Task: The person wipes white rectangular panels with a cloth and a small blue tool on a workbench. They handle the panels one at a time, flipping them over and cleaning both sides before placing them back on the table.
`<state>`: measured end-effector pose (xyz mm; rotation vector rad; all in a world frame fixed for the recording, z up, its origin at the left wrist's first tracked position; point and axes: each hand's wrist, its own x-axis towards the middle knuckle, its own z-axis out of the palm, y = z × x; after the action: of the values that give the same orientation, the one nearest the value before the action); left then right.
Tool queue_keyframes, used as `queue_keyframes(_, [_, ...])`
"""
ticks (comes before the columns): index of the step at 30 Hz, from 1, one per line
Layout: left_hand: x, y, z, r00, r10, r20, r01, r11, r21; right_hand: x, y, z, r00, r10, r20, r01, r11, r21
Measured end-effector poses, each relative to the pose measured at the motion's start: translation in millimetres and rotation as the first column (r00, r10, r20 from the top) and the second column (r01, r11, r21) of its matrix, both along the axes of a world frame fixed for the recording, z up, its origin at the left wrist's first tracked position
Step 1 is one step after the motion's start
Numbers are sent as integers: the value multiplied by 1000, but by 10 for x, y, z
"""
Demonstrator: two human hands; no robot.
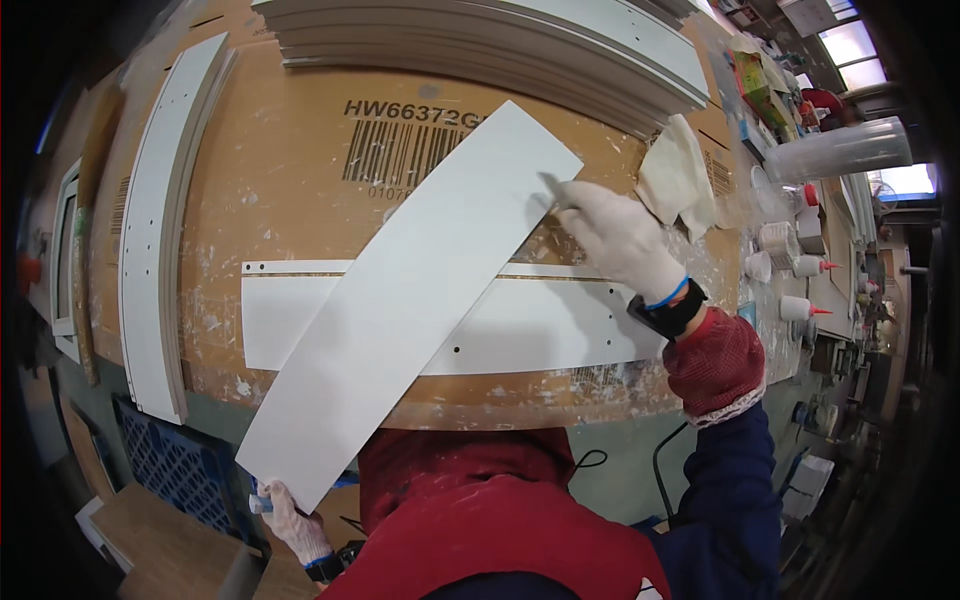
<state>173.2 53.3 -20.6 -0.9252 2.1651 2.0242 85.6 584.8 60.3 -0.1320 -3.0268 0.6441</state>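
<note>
A long plain white board [410, 300] slants from the lower left up to the upper middle. Its lower end is gripped by my gloved left hand [293, 522], just beyond the table edge. A small pale-blue piece [260, 504] shows at that hand's fingertips; what it is I cannot tell. My gloved right hand [618, 240] is closed beside the board's upper right corner. A small dark tip shows at its fingers, too blurred to name. Beneath the slanted board lies another white board [560, 325] with drilled holes and a groove along its far edge.
Brown cardboard [270, 190] covers the table. White panels are stacked [480, 50] at the back and more [165, 230] stand at the left. On the right lie a cream cloth [677, 170], red-tipped glue bottles [797, 308] and a clear cylinder [840, 150]. A blue plastic crate [175, 465] sits below left.
</note>
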Motion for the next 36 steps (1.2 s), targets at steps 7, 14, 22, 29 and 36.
queue_keyframes(7, [-17, 80, 50, 1000, 25, -4, -24, 999, 46, -227, -387, -133, 971, 76, 226, -108, 986, 129])
queue_keyframes(14, [38, -16, -10, 996, -90, -20, 86, 985, -151, -462, 548, -318, 987, -162, 0, 156, 948, 278])
queue_keyframes(22, [29, 128, 84, 999, 27, -25, -29, 994, -105, -420, 129, -162, 996, -59, 73, 53, 995, 80])
queue_keyframes(29, [-29, 34, 54, 998, -62, 9, 62, 988, -139, -414, 705, -268, 946, -318, 61, 280, 898, 338])
queue_keyframes(36, [164, -154, -108, 995, -104, 3, 101, 963, -249, -286, -455, -96, 957, 141, 254, -173, 979, 109])
